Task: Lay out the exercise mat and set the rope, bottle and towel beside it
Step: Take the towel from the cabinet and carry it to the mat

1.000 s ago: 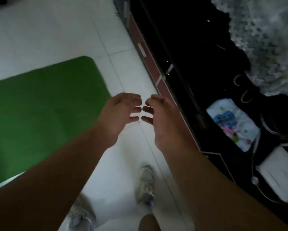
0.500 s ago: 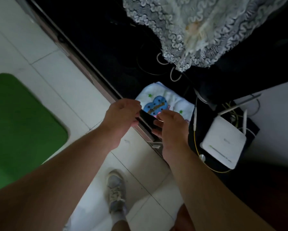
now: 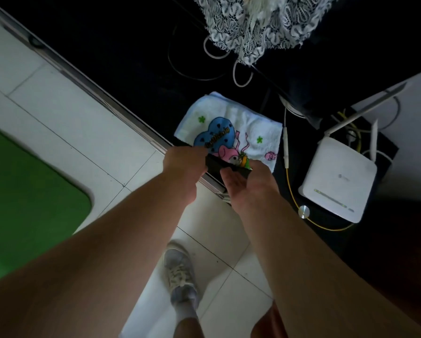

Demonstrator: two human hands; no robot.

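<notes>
- Grey laced shoe [image 3: 180,274] stands nearest, on the white tiled floor [image 3: 82,132] between the person's two forearms.
- Green mat [image 3: 29,203] lies flat on the floor at the near left with a rounded corner showing, well apart from both hands.
- The left hand [image 3: 185,172] shows its back. Its fingers curl out of sight at the left end of a dark strip [image 3: 226,167] and appear to pinch it.
- The right hand [image 3: 248,184] is turned partly palm-up, with its fingers closed round the strip's right end. What the strip is cannot be told.
- The towel [image 3: 236,125], white terry with a blue heart and a pink cartoon figure, lies flat on the dark surface [image 3: 131,69]. It is just beyond both sets of fingers, on the far side of the surface's edge.
- Its long axis runs left to right, with the right end a little nearer.
- The right hand covers the middle of the towel's near edge and the left hand sits at its near left corner, so both are about equally close. Whether either touches the cloth cannot be told.
- With both hands taken up by the strip, the towel likely needs a hand freed first, then a carry left toward the mat.
- A white router [image 3: 338,179] with a yellow cable sits just right of the towel.
- Lace cloth [image 3: 258,25] hangs at the far edge.
- No rope or bottle is in view.
</notes>
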